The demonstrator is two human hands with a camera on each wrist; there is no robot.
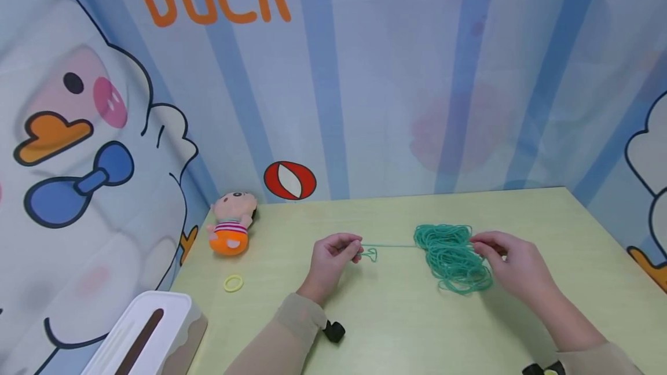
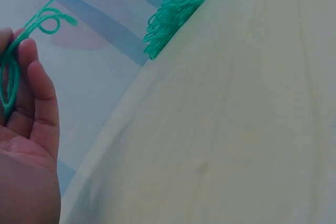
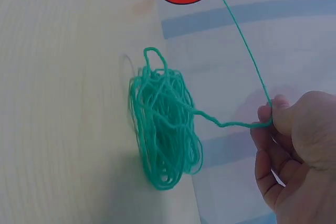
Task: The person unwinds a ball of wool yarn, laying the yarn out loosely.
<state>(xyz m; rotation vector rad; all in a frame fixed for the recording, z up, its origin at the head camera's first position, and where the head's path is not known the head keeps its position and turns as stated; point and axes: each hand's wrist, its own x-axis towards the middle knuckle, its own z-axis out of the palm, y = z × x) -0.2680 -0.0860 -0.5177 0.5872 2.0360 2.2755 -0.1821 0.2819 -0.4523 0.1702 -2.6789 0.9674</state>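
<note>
A loose bundle of green yarn (image 1: 453, 259) lies on the table, its strands looped in a long heap. My left hand (image 1: 333, 259) pinches the yarn's free end to the left of the bundle, and small loops (image 2: 50, 22) stick out past the fingertips. From there a taut strand (image 3: 241, 32) runs across to my right hand (image 1: 513, 265), which pinches it between thumb and fingers at the bundle's right side. In the right wrist view a slacker length (image 3: 226, 124) leads from those fingertips back into the heap.
A small plush doll (image 1: 231, 224) in orange shorts sits at the table's back left corner. In front of it lies a yellow ring (image 1: 233, 283). A white box with a slotted top (image 1: 174, 311) stands at the near left. A duck-print curtain (image 1: 375, 74) hangs behind the table.
</note>
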